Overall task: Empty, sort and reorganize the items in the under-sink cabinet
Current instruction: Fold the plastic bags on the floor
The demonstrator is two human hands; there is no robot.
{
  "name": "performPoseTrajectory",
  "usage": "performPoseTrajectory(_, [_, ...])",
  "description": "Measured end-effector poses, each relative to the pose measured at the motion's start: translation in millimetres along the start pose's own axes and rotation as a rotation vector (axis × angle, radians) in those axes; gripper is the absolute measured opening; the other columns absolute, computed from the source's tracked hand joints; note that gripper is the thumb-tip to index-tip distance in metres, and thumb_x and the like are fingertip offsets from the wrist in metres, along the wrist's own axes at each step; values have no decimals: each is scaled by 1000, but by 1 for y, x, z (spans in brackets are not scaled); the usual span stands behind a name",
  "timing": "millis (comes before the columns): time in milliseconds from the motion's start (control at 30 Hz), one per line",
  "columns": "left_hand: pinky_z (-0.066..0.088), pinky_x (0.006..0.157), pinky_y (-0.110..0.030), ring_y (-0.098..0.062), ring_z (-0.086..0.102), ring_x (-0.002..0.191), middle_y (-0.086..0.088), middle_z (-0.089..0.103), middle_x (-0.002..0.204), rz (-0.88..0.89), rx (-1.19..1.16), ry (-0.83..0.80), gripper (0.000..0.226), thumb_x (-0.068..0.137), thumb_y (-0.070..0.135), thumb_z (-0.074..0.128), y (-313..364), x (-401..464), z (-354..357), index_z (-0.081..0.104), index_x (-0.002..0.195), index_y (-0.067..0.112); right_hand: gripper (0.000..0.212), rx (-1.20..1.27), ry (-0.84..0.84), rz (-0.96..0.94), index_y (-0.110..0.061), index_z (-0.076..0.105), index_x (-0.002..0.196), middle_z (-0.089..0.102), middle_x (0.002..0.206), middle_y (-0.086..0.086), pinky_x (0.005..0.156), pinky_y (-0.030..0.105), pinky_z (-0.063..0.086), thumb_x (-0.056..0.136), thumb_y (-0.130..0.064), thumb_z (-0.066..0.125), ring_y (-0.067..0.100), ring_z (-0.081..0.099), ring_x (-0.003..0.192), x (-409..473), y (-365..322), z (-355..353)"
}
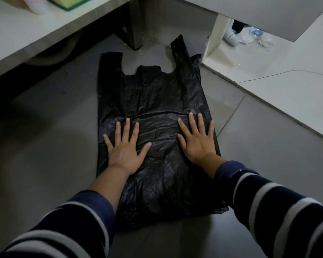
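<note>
Item: black crinkled plastic carrier bag (155, 101), flat on the grey tiled floor (45, 127), handles toward the cabinet corner. Left hand (126, 148) and right hand (198, 140): fingers spread, palms pressing it. Risk: slick film likely slides or re-wrinkles under uneven pressure.

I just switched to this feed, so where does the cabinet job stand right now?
Done: one black plastic bag lies spread flat on the floor tiles, handles pointing away. In hand: the left hand and right hand press flat on it, fingers spread, as if smoothing it. Left: bottles and crumpled plastic sit inside the open cabinet, so emptying and sorting look unfinished.
</note>
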State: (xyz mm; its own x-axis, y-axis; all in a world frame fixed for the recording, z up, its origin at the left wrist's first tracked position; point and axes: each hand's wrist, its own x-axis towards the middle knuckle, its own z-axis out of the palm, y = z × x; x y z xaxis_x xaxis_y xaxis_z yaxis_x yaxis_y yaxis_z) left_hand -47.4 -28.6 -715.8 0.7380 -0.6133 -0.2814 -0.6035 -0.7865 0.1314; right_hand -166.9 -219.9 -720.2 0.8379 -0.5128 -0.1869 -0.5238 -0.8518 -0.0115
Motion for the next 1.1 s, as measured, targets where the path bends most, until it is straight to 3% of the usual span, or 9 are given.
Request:
performPoseTrajectory(133, [-10,113,-61,-26,-24,144,7,-25,157,7,29,3,73,89,69,11,-2,1,4,-12,150,36,60,81,4,36,-32,-3,151,-12,160,2,111,61,-13,97,-53,13,27,-17,146,-9,-32,4])
performPoseTrajectory(300, [-11,112,-62,-23,-24,144,7,-24,157,19,39,-28,69,92,64,9,-4,-1,-1,-15,149,35,61,9,-26,1,-34,-6,150,-10,160,3,113,62,-9,96,-57,11,27,-14,147,0,-33,-1])
performPoseTrajectory(500, [-11,111,-63,-23,-26,144,4,-24,157,-60,15,-36,66,92,62,4,16,-69,4,-15,149,33,64,68,-4,-29,-40,2,150,-4,161,4,110,63,-9,90,-62,9,32,-8,147,-74,-44,2])
performPoseTrajectory(633, [-11,111,-65,-27,-29,142,8,-29,155,-90,7,-96,70,89,69,5,17,-95,24,-19,147,39,64,49,-72,20,-47,-5,147,-10,160,0,108,68,-8,88,-68,10,35,-14,146,-100,-36,15])
performPoseTrajectory(933, [-10,111,-64,-24,-26,144,8,-24,157,-30,42,-50,70,90,68,8,4,-45,10,-15,149,37,60,55,-98,40,-49,-10,145,-17,159,-1,108,69,-9,91,-66,11,35,-20,144,-55,-34,8])
performPoseTrajectory(1033, [-13,109,-64,-25,-25,144,5,-20,158,-70,37,31,64,94,62,7,3,-51,0,-13,149,36,59,38,9,-39,-43,-1,149,-8,161,5,109,64,-12,93,-60,11,35,-14,145,-54,-30,-4])
performPoseTrajectory(1100, [-14,109,-65,-29,-28,142,6,-24,157,-92,28,1,63,93,63,6,7,-71,7,-14,148,38,60,38,46,-72,-39,3,150,-3,161,6,110,62,-12,93,-58,11,34,-10,147,-70,-30,0])
